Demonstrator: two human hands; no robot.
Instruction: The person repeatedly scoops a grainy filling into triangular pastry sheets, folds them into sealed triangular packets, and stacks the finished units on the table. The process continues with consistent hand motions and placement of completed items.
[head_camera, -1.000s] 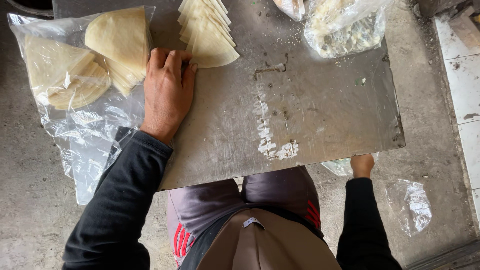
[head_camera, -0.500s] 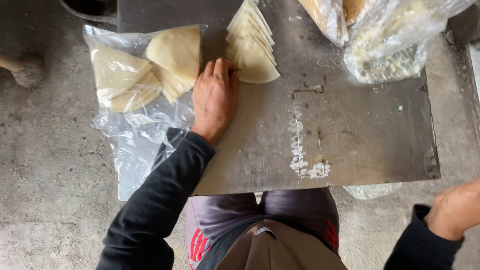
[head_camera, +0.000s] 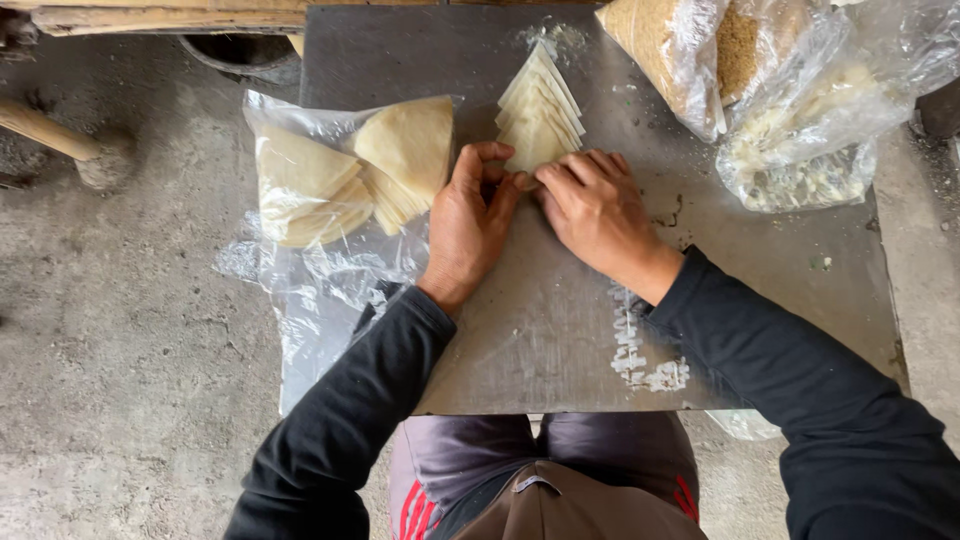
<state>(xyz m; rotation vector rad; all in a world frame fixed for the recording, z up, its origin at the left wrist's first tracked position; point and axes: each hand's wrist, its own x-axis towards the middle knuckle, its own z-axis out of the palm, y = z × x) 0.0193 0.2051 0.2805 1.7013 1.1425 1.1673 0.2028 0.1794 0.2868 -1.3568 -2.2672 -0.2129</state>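
A fanned row of pale triangular dough sheets (head_camera: 541, 115) lies on the grey metal tabletop (head_camera: 560, 320). My left hand (head_camera: 468, 225) and my right hand (head_camera: 598, 212) meet at the near end of that row, fingertips pinching the closest sheet. Both arms wear black sleeves. To the left, a clear plastic bag (head_camera: 330, 240) holds more stacked wedge-shaped sheets (head_camera: 405, 160) and hangs partly over the table's left edge.
At the back right stand clear bags: one with brown crumbs (head_camera: 700, 50), one with a pale chopped filling (head_camera: 820, 150). White flour smears (head_camera: 640, 350) mark the tabletop. A concrete floor surrounds the table; a wooden stick (head_camera: 45, 130) lies at far left.
My right hand came up from below the table's edge and joined the left at the row of sheets. My left hand shifted from lying flat to pinching the nearest sheet.
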